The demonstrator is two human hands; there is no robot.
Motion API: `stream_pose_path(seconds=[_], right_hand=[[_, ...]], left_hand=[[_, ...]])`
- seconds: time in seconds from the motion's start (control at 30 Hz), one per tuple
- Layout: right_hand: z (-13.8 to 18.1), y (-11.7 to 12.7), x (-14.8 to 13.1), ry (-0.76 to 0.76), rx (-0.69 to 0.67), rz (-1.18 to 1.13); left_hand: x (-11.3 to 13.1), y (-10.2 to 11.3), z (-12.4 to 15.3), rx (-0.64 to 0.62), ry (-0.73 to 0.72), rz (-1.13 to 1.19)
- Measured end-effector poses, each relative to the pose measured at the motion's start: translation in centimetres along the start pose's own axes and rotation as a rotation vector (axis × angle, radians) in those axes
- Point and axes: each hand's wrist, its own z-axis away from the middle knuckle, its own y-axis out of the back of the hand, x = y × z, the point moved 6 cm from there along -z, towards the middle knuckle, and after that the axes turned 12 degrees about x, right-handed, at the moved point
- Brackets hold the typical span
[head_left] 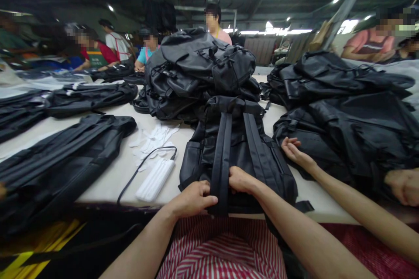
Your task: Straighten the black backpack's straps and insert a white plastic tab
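Observation:
A black backpack (238, 148) lies back-side up at the table's near edge, its two shoulder straps running toward me. My left hand (193, 198) is closed round the lower end of the left strap (220, 161). My right hand (240, 180) pinches the same strap from the right side, fingers curled against the bag. A tall heap of black backpacks (199, 69) rises just behind it.
A white power bank (155, 179) with a black cable and several white paper tags (153, 137) lie left of the bag. More black bags lie left (65, 157) and right (353, 113). A co-worker's hand (293, 148) and forearm reach in from the right. Other people work beyond the table.

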Motion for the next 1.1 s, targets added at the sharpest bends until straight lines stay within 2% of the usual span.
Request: stream_pose_path(seconds=[0.17,0.3,0.5,0.73,0.87,0.97,1.1], right_hand=[[-0.2,0.1,-0.3,0.005,0.016,-0.034],[-0.3,0.2,0.0,0.005,0.049,-0.026],[-0.5,0.6,0.3,0.049,0.152,-0.004],[-0.1,0.9,-0.1,0.082,0.206,-0.011],[0.0,1.1,-0.2,0.092,0.239,-0.017],[0.0,1.2,-0.1,0.094,0.266,-0.022],[-0.1,1.2,0.1,0.096,0.285,-0.062]], left_hand=[[-1.4,0.2,-0.6,0.064,0.089,-0.047],[-2.6,0.1,-0.9,0.077,0.191,0.039],[-1.2,0.3,-0.9,0.098,0.235,0.330],[-0.7,0.7,-0.7,0.125,0.294,0.372],[-0.9,0.0,-0.8,0.108,0.333,0.513],[-0.8,-0.5,-0.5,0.096,0.360,0.477],[-0.5,-0.1,-0.5,0.192,0.353,0.365]])
